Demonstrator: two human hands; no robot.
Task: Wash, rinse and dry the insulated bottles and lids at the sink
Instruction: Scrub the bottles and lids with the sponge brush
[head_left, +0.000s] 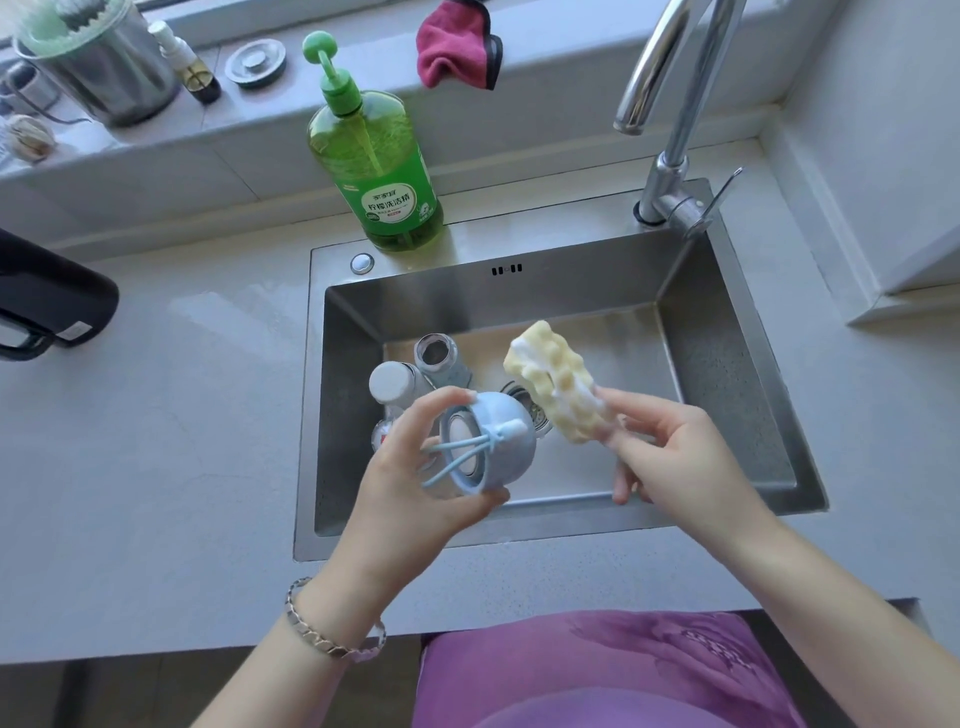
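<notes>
Fingers (448, 398) of the left hand (405, 478) curl round a pale blue lid (501, 421), thumb under its lower edge, holding it above the steel sink (753, 374) at the centre of the frame. The lid is a smooth matte dome turned on its side, with a grey and white inner ring facing left and a thin blue cord (457, 448) looped across it. To its right, the right hand (675, 457) pinches a yellow sponge (550, 379) by its lower end between thumb and fingertips, the other fingers loosely bent. The sponge is knobbly, stands tilted and carries white foam.

Behind the lid, at the left of the basin, sit two bottles: one with an open metal mouth (435, 351) and one with a flat white cap (392, 382). A green translucent pump bottle (379, 171) of dish soap stands on the sink's back rim, and a chrome tap (670, 171) arches at upper right. A pink cloth (452, 47) lies crumpled on the ledge behind. The pale worktop (182, 415) surrounds the sink, with a black appliance (52, 301) at the left edge. A metal link bracelet (322, 629) circles the left wrist.
</notes>
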